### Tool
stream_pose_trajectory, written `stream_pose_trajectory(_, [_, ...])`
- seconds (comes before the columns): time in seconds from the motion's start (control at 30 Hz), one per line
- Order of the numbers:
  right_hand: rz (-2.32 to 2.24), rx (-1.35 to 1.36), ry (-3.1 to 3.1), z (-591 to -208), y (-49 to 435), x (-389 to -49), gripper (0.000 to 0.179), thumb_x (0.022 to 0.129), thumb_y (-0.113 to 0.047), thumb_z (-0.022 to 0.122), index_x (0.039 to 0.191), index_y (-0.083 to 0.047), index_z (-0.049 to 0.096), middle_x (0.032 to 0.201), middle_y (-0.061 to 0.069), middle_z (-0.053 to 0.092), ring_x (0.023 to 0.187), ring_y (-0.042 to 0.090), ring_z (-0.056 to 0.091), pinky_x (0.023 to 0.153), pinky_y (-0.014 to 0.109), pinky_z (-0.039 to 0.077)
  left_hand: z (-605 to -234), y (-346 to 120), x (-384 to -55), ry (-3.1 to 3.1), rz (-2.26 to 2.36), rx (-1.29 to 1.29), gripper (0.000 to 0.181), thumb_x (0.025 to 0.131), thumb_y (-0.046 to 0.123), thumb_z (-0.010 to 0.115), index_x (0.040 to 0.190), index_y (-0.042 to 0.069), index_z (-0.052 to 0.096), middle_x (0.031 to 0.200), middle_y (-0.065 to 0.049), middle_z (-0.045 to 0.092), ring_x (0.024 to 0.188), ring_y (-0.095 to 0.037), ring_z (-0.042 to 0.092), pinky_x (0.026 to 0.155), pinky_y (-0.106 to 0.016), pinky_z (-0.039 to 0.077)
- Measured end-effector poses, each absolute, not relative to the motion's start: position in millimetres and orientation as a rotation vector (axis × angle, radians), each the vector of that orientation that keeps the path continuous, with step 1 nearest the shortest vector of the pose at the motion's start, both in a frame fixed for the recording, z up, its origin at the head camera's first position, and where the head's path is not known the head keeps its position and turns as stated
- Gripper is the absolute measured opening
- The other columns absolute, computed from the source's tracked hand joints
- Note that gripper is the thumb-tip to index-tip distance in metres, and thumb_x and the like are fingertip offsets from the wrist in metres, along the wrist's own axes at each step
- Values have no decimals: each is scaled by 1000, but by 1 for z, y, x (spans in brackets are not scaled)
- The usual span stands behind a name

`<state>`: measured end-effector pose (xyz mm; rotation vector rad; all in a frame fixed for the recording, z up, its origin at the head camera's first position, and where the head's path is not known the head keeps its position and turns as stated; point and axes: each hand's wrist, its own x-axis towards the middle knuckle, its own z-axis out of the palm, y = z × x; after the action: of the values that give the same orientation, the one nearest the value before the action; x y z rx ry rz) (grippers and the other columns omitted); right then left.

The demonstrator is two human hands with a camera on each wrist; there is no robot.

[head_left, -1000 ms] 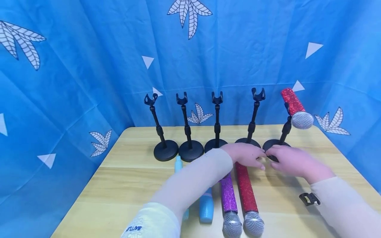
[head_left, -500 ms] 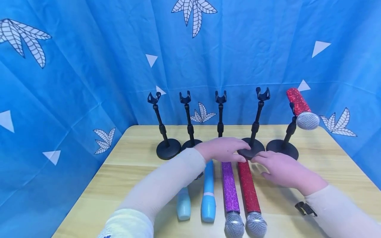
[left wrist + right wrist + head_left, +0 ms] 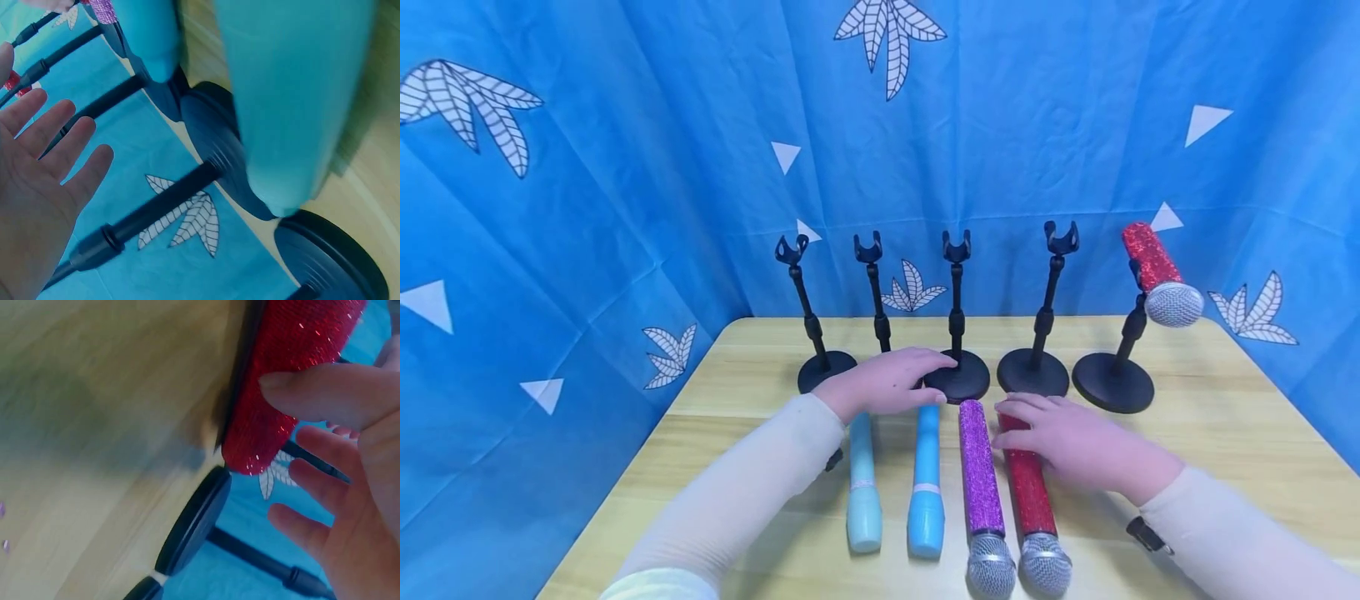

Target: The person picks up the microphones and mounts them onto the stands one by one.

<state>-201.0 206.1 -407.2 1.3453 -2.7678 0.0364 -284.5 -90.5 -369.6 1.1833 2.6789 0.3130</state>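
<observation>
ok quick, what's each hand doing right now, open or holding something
Left hand: open, holding nothing.
Right hand: open, at the end of the lying red microphone; whether it touches cannot be told.

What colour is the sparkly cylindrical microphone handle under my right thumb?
Red; the handle shows best in the right wrist view.
</observation>
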Motion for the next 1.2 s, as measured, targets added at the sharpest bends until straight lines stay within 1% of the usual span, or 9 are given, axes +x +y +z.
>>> stream_pose_trajectory(0.1, [17,1403,-2739,-415,203,-199,54,80,-4,82,122,-36,70,142,6,56,137,37,44,101,61,44,-371,-92,-284,2668,336,1155,64,101,58,51,155,24,42,158,2,41,146,-17,34,116,-40,32])
stream_pose_trajectory(0.2, [12,1416,-2718,-420,202,-199,48,78,-10,84,117,-35,70,137,4,59,135,36,45,100,58,47,-373,-88,-285,2659,369,1148,64,101,61,48,155,28,41,158,5,40,146,-16,34,116,-40,32])
stream_pose_trajectory(0.4, [178,1321,-2703,-412,219,-199,53,74,-11,86,120,-29,64,134,2,58,128,29,51,94,48,53,-380,-72,-288,2613,537,1177,66,100,64,44,157,31,37,157,10,40,144,-11,36,115,-36,33])
stream_pose_trajectory(0.6, [321,1125,-2732,-392,254,-197,62,71,-4,86,124,-26,63,137,5,57,124,34,56,91,54,54,-379,-46,-293,2552,807,1148,64,102,57,49,158,30,33,154,9,45,139,-7,41,113,-37,36])
stream_pose_trajectory(0.73, [485,933,-2816,-387,278,-197,67,73,-14,90,131,-23,58,134,6,58,113,34,63,85,57,55,-375,-24,-298,2520,985,1099,63,103,55,50,159,32,31,154,11,44,139,-5,42,112,-38,38])
stream_pose_trajectory(0.87, [609,802,-2846,-384,300,-198,75,71,-22,94,134,-20,53,130,13,60,108,38,65,83,61,54,-369,2,-306,2473,1169,1065,65,103,52,51,160,33,25,158,14,36,141,-3,36,113,-35,36])
stream_pose_trajectory(1.07, [675,700,-2855,-384,321,-200,65,81,-17,87,136,-15,53,133,22,58,114,48,59,85,69,49,-360,42,-316,2438,1400,965,69,104,51,51,162,31,19,161,14,29,144,-3,32,114,-30,33])
stream_pose_trajectory(1.13, [632,715,-2800,-387,324,-201,60,81,-10,85,134,-13,56,130,20,60,113,45,61,86,64,50,-359,53,-318,2437,1470,907,68,103,51,52,161,31,22,161,14,31,143,-4,34,113,-31,34])
stream_pose_trajectory(1.2, [604,741,-2737,-390,325,-203,57,80,-4,84,131,-12,58,127,16,64,111,41,63,94,44,52,-359,60,-320,2444,1520,856,67,103,51,52,160,30,25,159,13,34,142,-5,38,112,-32,36])
